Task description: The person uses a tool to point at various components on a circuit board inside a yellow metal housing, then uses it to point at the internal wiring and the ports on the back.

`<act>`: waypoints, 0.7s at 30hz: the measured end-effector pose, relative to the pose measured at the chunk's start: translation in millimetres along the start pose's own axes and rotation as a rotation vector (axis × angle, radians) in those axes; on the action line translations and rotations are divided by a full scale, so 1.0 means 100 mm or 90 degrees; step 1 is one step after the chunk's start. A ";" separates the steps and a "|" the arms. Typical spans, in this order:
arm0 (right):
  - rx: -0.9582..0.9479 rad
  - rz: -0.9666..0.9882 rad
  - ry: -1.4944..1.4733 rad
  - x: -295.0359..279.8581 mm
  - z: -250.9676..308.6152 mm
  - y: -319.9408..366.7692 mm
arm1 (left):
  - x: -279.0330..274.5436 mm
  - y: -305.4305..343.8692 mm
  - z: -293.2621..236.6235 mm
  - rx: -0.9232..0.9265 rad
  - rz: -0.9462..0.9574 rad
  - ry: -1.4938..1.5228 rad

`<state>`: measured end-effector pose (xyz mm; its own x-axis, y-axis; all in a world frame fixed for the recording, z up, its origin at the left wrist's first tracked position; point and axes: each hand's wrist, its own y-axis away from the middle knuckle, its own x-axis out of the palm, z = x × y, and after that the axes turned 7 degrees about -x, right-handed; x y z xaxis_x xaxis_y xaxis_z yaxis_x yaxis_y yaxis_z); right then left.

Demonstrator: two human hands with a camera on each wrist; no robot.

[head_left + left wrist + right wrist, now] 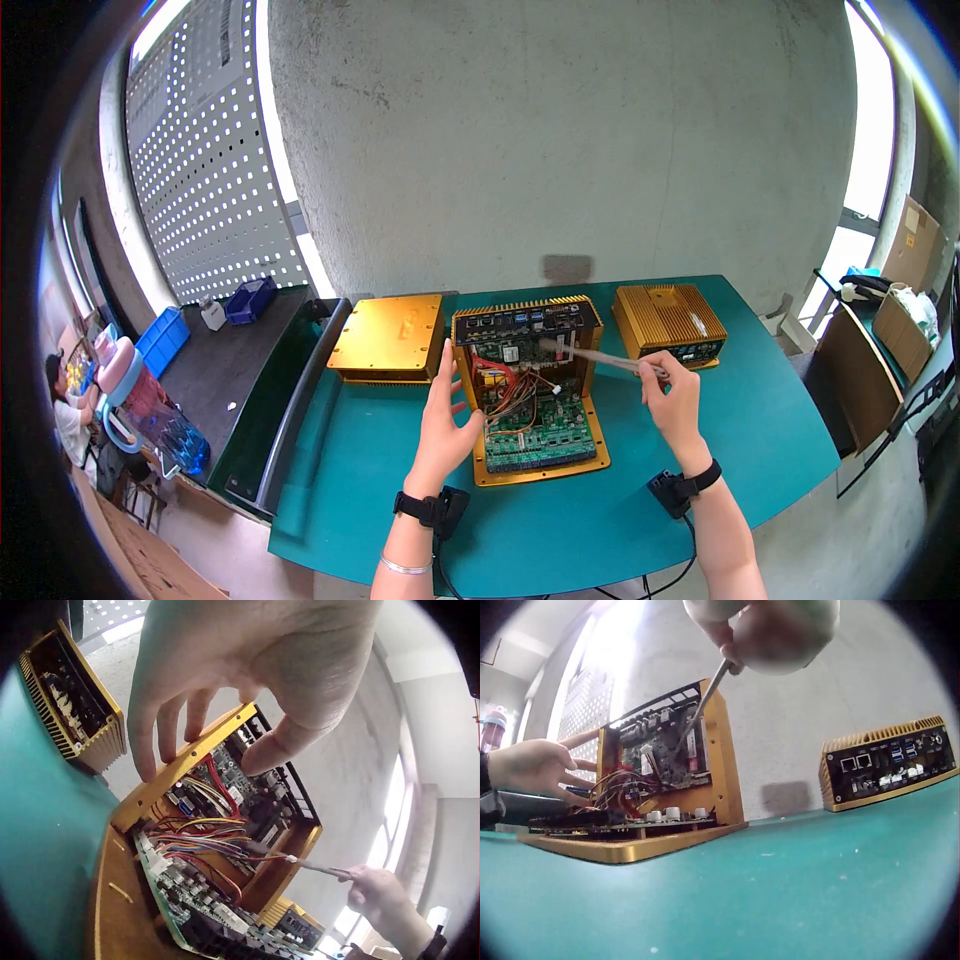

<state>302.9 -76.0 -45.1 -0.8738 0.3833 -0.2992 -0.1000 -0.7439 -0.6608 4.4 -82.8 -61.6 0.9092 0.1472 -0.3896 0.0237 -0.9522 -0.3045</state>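
A gold computer case [598, 440] stands opened on the table, its finned part upright and its base plate lying flat in front. A green circuit board [548, 440] lies on that plate, and a bundle of coloured wires [202, 836] runs up to the boards inside the upright part. My left hand [446, 435] rests its extended fingers along the case's left side, thumb toward the front. My right hand [672, 398], right of the case, pinches the handle of a thin brush [605, 358]. The brush's fuzzy grey tip reaches into the upright part, over the inner board [660, 754].
The green table [720, 480] also carries a closed gold case [390, 335] at left and a finned gold case [668, 315] at right. A wall [560, 150] rises behind. Left of the table are a dark bench [225, 370], blue bins [160, 342] and a bottle [160, 420].
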 end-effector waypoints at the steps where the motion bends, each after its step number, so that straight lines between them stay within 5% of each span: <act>1: -0.053 0.007 0.059 0.01 -0.03 0.01 | 0.00 0.00 0.00 -0.001 -0.002 -0.007; 9: -0.059 0.048 0.127 0.01 -0.09 0.01 | 0.01 -0.01 0.02 0.006 0.002 0.002; 11: 0.058 0.037 -0.034 0.00 -0.09 0.00 | 0.00 0.00 0.02 0.000 0.001 0.000; 14: 0.075 0.015 -0.127 -0.02 -0.07 -0.04 | 0.01 -0.01 0.01 0.006 -0.002 0.001; 21: 0.064 0.103 -0.025 -0.01 -0.10 -0.01 | 0.00 0.00 0.01 0.010 -0.002 -0.010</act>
<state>308.8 -70.6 -50.5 -0.9003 0.2336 -0.3672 -0.0020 -0.8460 -0.5332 4.4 -82.8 -62.3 0.9023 0.1546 -0.4024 0.0197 -0.9473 -0.3198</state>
